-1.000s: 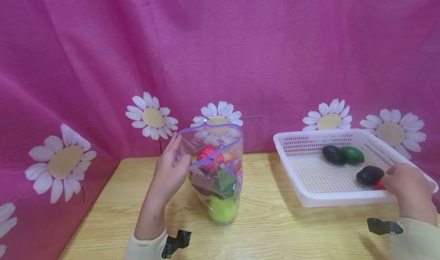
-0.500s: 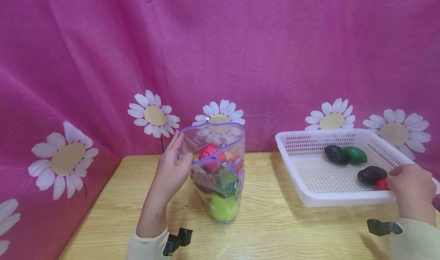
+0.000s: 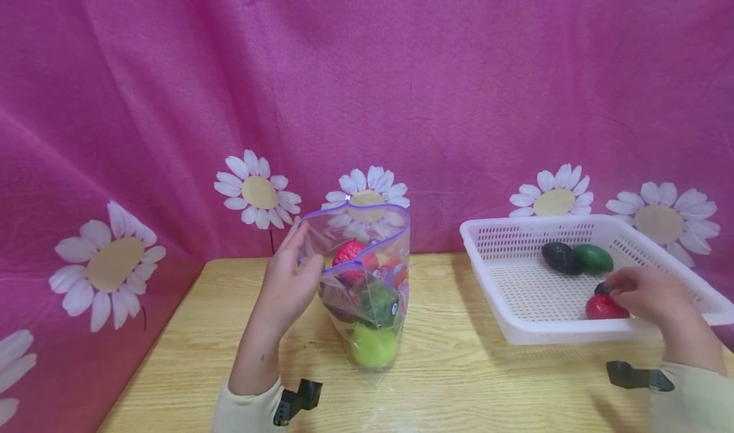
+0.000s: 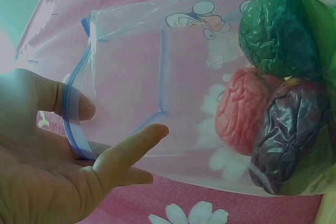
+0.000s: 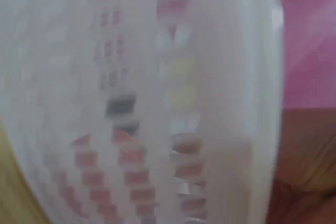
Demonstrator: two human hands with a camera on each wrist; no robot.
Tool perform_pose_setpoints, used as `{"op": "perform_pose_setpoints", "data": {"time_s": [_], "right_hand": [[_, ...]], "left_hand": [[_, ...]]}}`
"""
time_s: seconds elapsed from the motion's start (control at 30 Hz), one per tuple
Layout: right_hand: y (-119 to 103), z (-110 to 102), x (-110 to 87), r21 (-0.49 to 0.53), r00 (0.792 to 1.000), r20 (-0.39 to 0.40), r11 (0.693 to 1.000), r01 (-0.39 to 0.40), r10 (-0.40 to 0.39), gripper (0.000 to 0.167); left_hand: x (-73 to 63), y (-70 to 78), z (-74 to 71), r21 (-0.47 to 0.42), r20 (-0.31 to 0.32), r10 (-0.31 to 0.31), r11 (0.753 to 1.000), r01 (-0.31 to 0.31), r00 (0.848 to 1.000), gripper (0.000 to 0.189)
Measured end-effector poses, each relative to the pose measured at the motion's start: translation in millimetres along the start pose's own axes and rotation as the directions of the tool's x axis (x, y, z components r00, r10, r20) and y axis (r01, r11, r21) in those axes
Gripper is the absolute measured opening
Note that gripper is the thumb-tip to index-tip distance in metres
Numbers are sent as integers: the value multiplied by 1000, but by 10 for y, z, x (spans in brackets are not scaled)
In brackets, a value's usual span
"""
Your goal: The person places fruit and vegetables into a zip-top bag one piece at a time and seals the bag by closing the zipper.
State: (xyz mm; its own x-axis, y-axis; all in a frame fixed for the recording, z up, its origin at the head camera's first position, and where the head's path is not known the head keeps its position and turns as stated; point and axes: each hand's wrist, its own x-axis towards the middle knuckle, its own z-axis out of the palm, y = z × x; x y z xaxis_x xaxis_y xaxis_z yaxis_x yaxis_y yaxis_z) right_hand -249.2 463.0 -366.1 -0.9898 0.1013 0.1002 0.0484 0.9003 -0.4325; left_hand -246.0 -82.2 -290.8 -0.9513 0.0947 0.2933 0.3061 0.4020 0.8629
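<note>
My left hand (image 3: 289,286) grips the rim of a clear zip bag (image 3: 321,229) with a purple-blue edge, its mouth spread apart. Inside are a green apple (image 3: 373,345), a dark green fruit (image 3: 378,304) and a wrinkled red fruit (image 3: 348,258). A wrinkled dark purple fruit (image 4: 291,135) also shows in the left wrist view. My right hand (image 3: 656,299) reaches into the white basket (image 3: 564,332), fingers curled at a red fruit (image 3: 604,307). Behind it, a black fruit (image 3: 601,289) is mostly hidden. Basket holes and blur hide the fingertips in the right wrist view.
A black fruit (image 3: 561,258) and a smooth green fruit (image 3: 593,258) lie side by side farther back in the basket. The wooden table (image 3: 453,382) ends at a magenta cloth (image 3: 447,102) printed with white flowers.
My right hand first drew back to the right, then came left over the basket. The red fruit has shifted left, in front of the nearer black fruit. My left hand keeps its hold.
</note>
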Motion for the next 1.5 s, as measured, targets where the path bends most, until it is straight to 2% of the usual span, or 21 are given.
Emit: {"op": "perform_pose_setpoints", "data": {"time_s": [0.17,0.37,0.47,0.77,0.97,1.3,1.5], "right_hand": [[-311,120,48,71,992,67,993,99,-104,23],[-586,331,91,133,982,124,983,127,-144,22],[-662,394,110,117,977,143,983,141,-157,24],[-723,448,108,33,951,294,996,86,-92,52],[-738,454,110,18,950,303,997,72,-74,54],[-741,468,119,11,958,264,994,108,-107,57],[-756,465,100,5,965,246,995,98,-96,59]], "left_hand": [[-3,9,-11,0,11,-11,1000,11,1000,68],[-16,6,-10,-10,24,-33,999,33,999,67],[-14,-4,-4,-5,20,-28,1000,28,999,67],[-4,-29,24,-47,17,-37,998,38,999,68],[-8,-27,24,-38,15,-16,999,16,1000,68],[-3,-38,29,-29,10,-6,1000,6,1000,68],[-3,-32,35,2,2,-1,1000,1,1000,67]]}}
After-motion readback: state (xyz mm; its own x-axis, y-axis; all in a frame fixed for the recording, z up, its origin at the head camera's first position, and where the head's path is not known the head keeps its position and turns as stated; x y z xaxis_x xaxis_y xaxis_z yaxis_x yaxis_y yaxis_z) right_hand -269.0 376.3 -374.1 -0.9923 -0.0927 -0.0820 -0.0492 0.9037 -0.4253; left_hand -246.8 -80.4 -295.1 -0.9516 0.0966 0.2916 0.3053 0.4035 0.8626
